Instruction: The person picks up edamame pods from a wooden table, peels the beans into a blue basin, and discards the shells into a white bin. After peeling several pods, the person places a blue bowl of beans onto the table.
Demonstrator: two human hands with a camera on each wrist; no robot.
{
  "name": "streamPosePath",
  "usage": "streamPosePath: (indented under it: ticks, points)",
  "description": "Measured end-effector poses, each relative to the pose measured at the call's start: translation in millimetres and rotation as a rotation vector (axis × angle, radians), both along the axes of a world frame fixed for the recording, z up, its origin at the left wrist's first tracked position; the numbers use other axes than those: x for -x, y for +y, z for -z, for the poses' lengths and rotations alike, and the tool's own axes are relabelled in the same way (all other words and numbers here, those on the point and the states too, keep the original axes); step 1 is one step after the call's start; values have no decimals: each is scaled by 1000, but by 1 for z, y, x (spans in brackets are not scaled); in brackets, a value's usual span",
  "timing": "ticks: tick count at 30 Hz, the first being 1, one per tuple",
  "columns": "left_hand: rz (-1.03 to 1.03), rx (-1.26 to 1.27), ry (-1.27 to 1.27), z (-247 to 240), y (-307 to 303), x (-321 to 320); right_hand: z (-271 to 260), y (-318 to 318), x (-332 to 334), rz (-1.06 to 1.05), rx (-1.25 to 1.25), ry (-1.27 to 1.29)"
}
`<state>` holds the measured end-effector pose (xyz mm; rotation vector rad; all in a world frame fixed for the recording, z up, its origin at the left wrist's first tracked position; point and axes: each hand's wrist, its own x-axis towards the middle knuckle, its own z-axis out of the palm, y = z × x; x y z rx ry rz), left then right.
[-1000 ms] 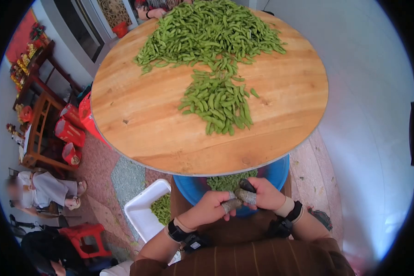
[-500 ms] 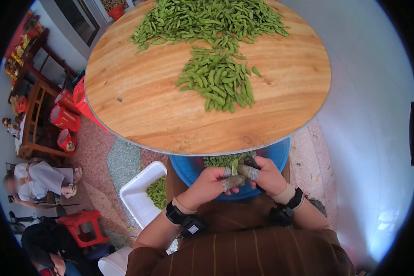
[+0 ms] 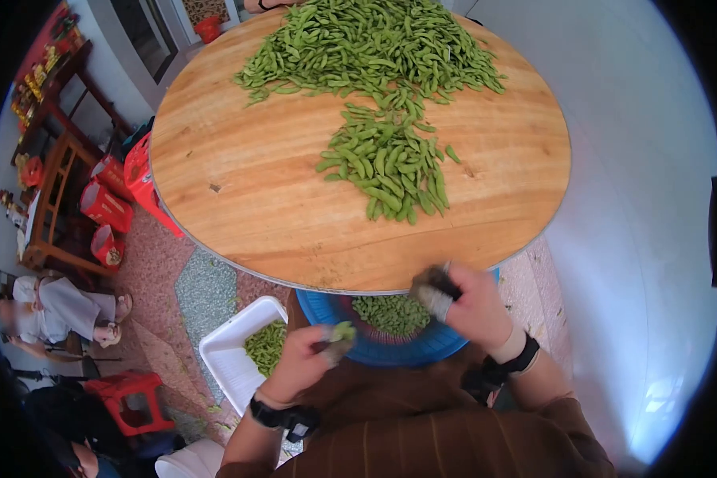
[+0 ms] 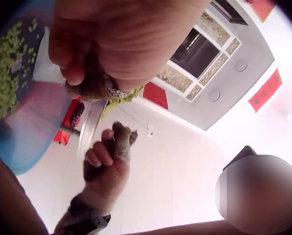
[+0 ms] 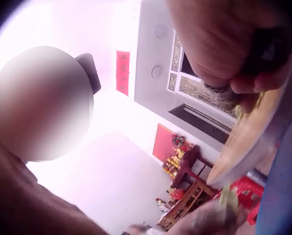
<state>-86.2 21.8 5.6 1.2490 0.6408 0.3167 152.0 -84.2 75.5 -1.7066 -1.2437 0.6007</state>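
In the head view my left hand [image 3: 299,362] is over my lap, left of the blue basin [image 3: 315,315]. Thumb and fingers pinch a green soybean pod [image 3: 343,331], which also appears as a pod [image 5: 229,200] in the right wrist view. My right hand [image 3: 478,307] is raised at the table's near edge. Its fingers curl round a small black object [image 5: 268,46], mostly hidden in the palm; I cannot tell its kind. Grey wraps cover some fingertips on both hands. Shelled green beans [image 3: 390,315] lie in the basin, partly under the tabletop.
A round wooden table [image 3: 239,215] holds a large pile of pods [image 3: 374,48] at the back and a smaller pile [image 3: 390,167] nearer. On the floor at left stand a white tub [image 3: 223,350] with pods in it and a red stool [image 3: 131,402]. Someone sits at far left.
My hands were together over the basin and have parted. The left went left and down with the pod; the right moved up and right to the table edge. The head view has shifted slightly.
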Motion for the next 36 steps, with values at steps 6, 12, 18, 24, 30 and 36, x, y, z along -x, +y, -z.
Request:
streamPosePath:
  ticks: [6,12,18,24,30,36]
  points:
    - [101,-899,1042,46,10,102,2,58,-56,235,11,-525]
    - [-69,-919,982,30,8,90,11,61,-61,241,-33,-628]
    - [-63,-578,174,-21,2,-8,-6,28,-38,126,51,-175]
    - [63,-577,-92,-60,-1,-81,-23,-9,-27,-330,107,-284]
    - [277,85,-46,-65,-11,-90,-17,-27,-15,11,61,39]
    - [125,29,-78,-56,-23,-90,-6,-40,-10,-130,147,182]
